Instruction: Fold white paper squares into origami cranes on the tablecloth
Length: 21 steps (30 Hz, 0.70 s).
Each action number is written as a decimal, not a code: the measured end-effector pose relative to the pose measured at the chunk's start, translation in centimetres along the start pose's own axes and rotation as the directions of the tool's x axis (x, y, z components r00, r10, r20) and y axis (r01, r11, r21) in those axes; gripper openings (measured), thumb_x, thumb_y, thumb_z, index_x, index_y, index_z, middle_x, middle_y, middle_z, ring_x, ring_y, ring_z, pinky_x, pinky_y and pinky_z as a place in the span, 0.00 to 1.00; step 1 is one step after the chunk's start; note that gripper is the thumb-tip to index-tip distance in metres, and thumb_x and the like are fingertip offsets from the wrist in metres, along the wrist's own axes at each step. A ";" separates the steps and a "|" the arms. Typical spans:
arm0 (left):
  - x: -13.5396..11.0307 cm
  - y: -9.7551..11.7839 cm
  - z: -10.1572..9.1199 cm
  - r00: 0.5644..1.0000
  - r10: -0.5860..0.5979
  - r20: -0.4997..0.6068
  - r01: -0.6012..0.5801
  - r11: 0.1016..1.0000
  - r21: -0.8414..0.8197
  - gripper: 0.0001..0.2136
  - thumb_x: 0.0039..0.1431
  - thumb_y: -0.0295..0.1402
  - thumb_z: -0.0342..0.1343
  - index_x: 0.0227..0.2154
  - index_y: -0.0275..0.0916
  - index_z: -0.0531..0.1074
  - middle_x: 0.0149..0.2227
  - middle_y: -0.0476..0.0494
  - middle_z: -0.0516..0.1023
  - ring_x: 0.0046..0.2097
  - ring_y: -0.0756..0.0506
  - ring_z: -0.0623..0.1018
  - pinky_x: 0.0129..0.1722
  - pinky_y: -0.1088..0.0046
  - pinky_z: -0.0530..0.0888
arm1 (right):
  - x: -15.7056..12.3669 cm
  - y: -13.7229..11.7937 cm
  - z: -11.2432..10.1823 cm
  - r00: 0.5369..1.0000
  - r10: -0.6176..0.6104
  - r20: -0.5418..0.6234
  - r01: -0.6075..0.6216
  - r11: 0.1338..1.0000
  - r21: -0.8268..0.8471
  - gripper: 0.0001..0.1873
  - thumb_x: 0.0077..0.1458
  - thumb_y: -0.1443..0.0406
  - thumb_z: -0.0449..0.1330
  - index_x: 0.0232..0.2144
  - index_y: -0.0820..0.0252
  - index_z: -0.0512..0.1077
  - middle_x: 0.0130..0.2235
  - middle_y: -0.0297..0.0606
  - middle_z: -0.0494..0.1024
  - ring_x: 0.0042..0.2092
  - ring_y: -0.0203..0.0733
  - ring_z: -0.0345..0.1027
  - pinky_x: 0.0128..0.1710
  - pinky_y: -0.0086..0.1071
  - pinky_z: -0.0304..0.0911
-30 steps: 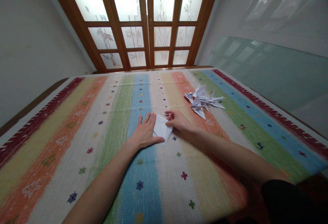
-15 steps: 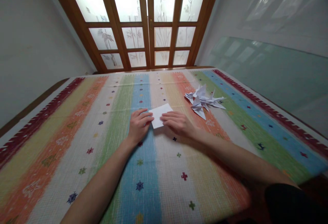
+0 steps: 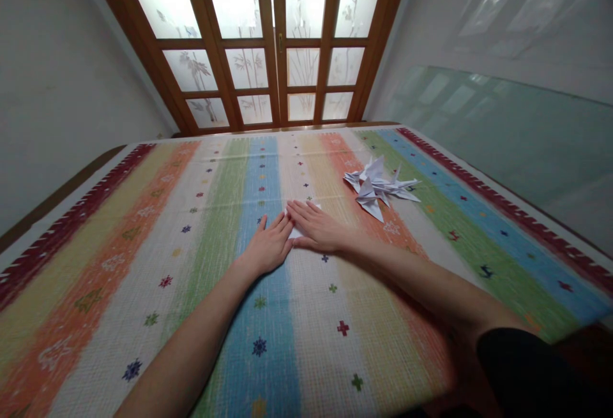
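A small folded sheet of white paper lies on the striped tablecloth, mostly covered by my hands. My right hand rests flat over it, its fingers stretched out to the left. My left hand lies flat at the paper's left edge, the thumb apart from the fingers. The fingertips of both hands meet near that edge. Which folds the paper has cannot be made out under the hands.
Several white folded paper cranes sit in a cluster to the right, beyond my right forearm. The tablecloth has coloured stripes and small printed figures. Wooden doors with frosted panes stand behind the table's far edge.
My right hand has slid left and flattened over the paper. My left hand has let go of its pinch and laid its fingers flat. The paper is now mostly hidden.
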<state>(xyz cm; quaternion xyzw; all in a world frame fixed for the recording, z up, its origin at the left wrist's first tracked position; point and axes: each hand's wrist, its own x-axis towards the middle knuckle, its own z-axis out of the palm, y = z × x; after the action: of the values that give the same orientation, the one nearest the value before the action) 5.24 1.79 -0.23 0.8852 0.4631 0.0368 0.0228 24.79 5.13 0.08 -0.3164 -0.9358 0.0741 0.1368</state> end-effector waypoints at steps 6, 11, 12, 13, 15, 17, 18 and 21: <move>-0.1 0.0 0.0 1.000 -0.026 0.006 0.026 1.000 -0.017 0.26 0.66 0.37 0.39 0.66 0.36 0.51 0.67 0.35 0.55 0.69 0.35 0.53 0.63 0.40 0.50 | 0.8 1.1 1.4 0.997 -0.006 0.080 0.003 0.999 0.038 0.48 0.58 0.41 0.49 0.67 0.69 0.46 0.68 0.57 0.47 0.69 0.55 0.40 0.67 0.52 0.38; -0.1 0.0 0.1 0.998 -0.067 0.012 0.067 0.997 -0.029 0.27 0.66 0.38 0.40 0.66 0.39 0.52 0.68 0.37 0.53 0.69 0.35 0.53 0.64 0.41 0.49 | -0.3 1.3 0.8 0.992 0.054 0.111 -0.059 0.998 0.036 0.47 0.57 0.40 0.49 0.67 0.65 0.49 0.68 0.54 0.49 0.69 0.54 0.41 0.67 0.50 0.39; -0.1 -0.1 0.1 0.997 -0.070 0.014 0.070 0.997 -0.031 0.27 0.66 0.39 0.40 0.66 0.38 0.52 0.68 0.37 0.54 0.69 0.36 0.53 0.64 0.41 0.49 | -0.5 1.4 0.6 0.990 0.066 0.124 -0.071 0.997 0.034 0.47 0.57 0.40 0.49 0.67 0.65 0.49 0.68 0.53 0.48 0.69 0.54 0.41 0.67 0.49 0.39; -0.1 -0.1 0.1 0.997 -0.070 0.016 0.070 0.997 -0.033 0.27 0.66 0.39 0.40 0.66 0.38 0.52 0.68 0.37 0.54 0.69 0.36 0.53 0.64 0.40 0.49 | -0.7 1.6 0.4 0.988 0.078 0.135 -0.083 0.996 0.031 0.48 0.57 0.40 0.49 0.67 0.66 0.49 0.68 0.53 0.48 0.69 0.54 0.40 0.68 0.49 0.39; -0.2 -0.2 0.0 0.997 -0.070 0.021 0.070 0.997 -0.034 0.27 0.66 0.39 0.40 0.65 0.36 0.53 0.68 0.36 0.53 0.69 0.35 0.53 0.64 0.40 0.48 | -1.2 1.9 0.0 0.984 0.101 0.150 -0.106 0.994 0.024 0.49 0.57 0.40 0.48 0.67 0.68 0.48 0.68 0.55 0.47 0.69 0.55 0.39 0.68 0.49 0.39; -0.2 -0.2 -0.1 0.997 -0.076 0.031 0.077 0.997 -0.031 0.27 0.66 0.39 0.39 0.65 0.36 0.53 0.68 0.36 0.53 0.69 0.36 0.52 0.64 0.40 0.48 | -1.9 2.2 -0.1 0.981 0.124 0.149 -0.129 0.991 0.020 0.49 0.57 0.40 0.48 0.67 0.70 0.48 0.68 0.56 0.46 0.69 0.55 0.40 0.67 0.50 0.39; -0.2 -0.2 -0.1 0.996 -0.078 0.037 0.079 0.996 -0.030 0.27 0.66 0.39 0.39 0.65 0.36 0.53 0.68 0.36 0.52 0.69 0.36 0.52 0.64 0.40 0.48 | -2.2 2.4 -0.2 0.980 0.138 0.142 -0.142 0.990 0.021 0.49 0.57 0.40 0.48 0.67 0.70 0.48 0.68 0.56 0.47 0.69 0.56 0.40 0.67 0.50 0.40; -0.2 -0.2 -0.2 0.997 -0.069 0.034 0.070 0.997 -0.031 0.27 0.66 0.40 0.39 0.65 0.35 0.54 0.68 0.36 0.53 0.69 0.35 0.53 0.64 0.39 0.48 | -3.3 2.8 -0.3 0.975 0.190 0.119 -0.194 0.981 0.026 0.46 0.58 0.42 0.48 0.66 0.69 0.50 0.68 0.56 0.48 0.69 0.57 0.41 0.67 0.52 0.41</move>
<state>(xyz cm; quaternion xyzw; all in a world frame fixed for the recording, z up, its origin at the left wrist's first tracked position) 4.90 1.74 -0.10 0.8687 0.4924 0.0289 0.0461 28.97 5.30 -0.97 -0.3980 -0.9056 0.1230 0.0803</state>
